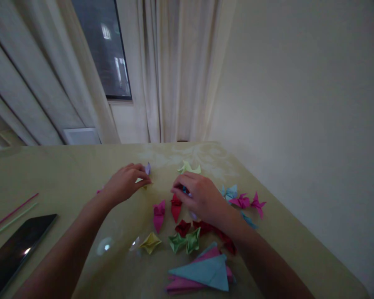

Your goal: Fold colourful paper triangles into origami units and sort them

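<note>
My left hand (127,182) reaches over the table with fingers bent and thumb below them, around a pale folded paper crane (139,180) that is mostly covered. A purple paper piece (147,168) shows just beyond its fingertips, and a bit of yellow paper (145,187) lies under the thumb. My right hand (198,193) is curled, fingertips and thumb close together just above a red paper crane (175,207). Something blue shows in the gap between thumb and fingers; its shape is hidden. A magenta paper crane (158,216) lies between the hands.
Nearer me lie a yellow folded piece (150,243), green ones (193,241), dark red ones and blue and pink folded sheets (205,272). Magenta cranes (258,204) sit at right, a pale green crane (188,167) behind. A black tablet-like device (18,245) and thin sticks (14,211) lie left.
</note>
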`<state>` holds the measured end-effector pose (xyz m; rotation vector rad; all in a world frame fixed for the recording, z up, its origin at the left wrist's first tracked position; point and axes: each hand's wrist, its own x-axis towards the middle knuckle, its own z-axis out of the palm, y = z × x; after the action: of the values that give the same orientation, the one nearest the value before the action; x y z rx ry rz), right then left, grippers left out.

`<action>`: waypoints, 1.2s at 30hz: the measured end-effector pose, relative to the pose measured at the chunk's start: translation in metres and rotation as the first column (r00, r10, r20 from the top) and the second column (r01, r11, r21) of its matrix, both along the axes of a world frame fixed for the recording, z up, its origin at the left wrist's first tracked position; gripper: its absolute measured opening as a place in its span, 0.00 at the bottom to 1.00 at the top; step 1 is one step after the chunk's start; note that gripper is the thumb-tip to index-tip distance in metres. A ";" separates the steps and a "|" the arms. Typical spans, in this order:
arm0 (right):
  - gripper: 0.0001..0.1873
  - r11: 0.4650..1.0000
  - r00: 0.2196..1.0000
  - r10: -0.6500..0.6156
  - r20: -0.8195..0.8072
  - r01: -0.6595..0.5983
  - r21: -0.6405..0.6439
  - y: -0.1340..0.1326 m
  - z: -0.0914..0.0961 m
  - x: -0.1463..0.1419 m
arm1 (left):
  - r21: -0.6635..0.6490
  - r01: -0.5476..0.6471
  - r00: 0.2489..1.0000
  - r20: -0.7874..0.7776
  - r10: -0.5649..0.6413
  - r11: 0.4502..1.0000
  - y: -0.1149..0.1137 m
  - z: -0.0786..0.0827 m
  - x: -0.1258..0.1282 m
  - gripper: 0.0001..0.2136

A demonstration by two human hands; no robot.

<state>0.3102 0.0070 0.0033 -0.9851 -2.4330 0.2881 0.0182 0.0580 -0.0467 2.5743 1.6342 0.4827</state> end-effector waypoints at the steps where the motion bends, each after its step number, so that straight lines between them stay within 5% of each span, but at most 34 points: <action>1: 0.04 1.000 0.999 0.000 -0.052 0.000 -0.008 0.000 0.000 0.000 | 0.003 0.020 0.998 0.058 -0.020 1.000 -0.002 0.007 0.000 0.13; 7: 0.22 0.996 0.965 0.043 -0.257 -0.061 -0.063 -0.004 -0.008 -0.013 | -0.053 0.141 0.937 0.329 -0.116 0.989 -0.035 0.043 0.026 0.14; 13: 0.12 0.970 0.920 0.067 -0.387 -0.151 -0.192 -0.006 -0.004 -0.012 | -0.114 0.269 0.868 0.460 -0.189 0.956 -0.055 0.060 0.049 0.13; 22: 0.10 0.993 0.985 0.072 -0.158 -0.086 -0.082 0.004 -0.013 -0.006 | -0.260 0.262 0.902 0.408 -0.140 0.929 -0.021 0.024 0.012 0.16; 31: 0.08 0.998 0.972 -0.002 -0.237 -0.013 -0.066 0.019 -0.023 -0.007 | -0.340 0.284 0.860 0.503 -0.081 0.897 -0.032 0.034 0.021 0.20; 36: 0.07 0.996 0.975 -0.001 -0.220 -0.020 -0.092 0.014 -0.009 0.001 | -0.332 0.231 0.894 0.443 -0.065 0.914 -0.015 0.000 0.031 0.19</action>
<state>0.3111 0.0209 -0.0057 -0.9283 -2.2401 0.4919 0.0489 0.0428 -0.0471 2.1026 1.2251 0.5968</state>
